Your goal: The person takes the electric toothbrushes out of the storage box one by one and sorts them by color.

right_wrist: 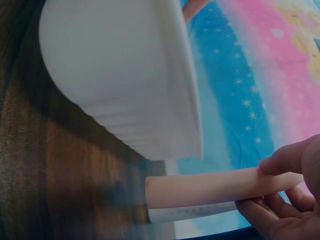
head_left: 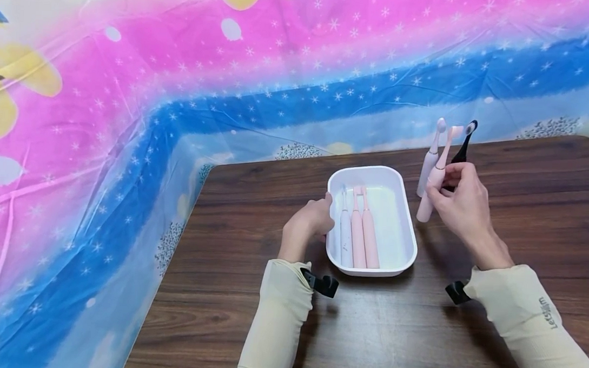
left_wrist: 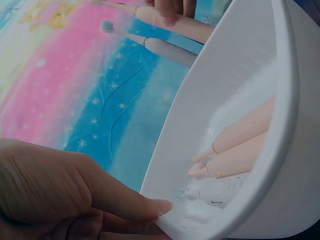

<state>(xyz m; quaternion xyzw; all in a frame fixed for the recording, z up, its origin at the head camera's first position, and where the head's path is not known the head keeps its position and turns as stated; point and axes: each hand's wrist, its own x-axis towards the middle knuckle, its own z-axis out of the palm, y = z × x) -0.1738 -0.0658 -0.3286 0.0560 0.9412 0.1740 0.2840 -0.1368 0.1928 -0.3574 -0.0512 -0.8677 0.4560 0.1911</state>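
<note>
Head view: at right of frame, right hand (head_left: 464,203) pinches a pale-pink, slim electric toothbrush (head_left: 438,175), head up, long axis tilted toward upper right. It lies just right of the white rounded-rectangular tray (head_left: 392,225); left hand (head_left: 309,219), farther off, grips the tray's left wall.

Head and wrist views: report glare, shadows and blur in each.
Head: pale glare on the table near the white tray, shadow beside the right sleeve; left wrist: dim, hazy, blurred head on the held pink toothbrush; right wrist: dim, dark shadow beneath the tray, table grain blurred.
</note>
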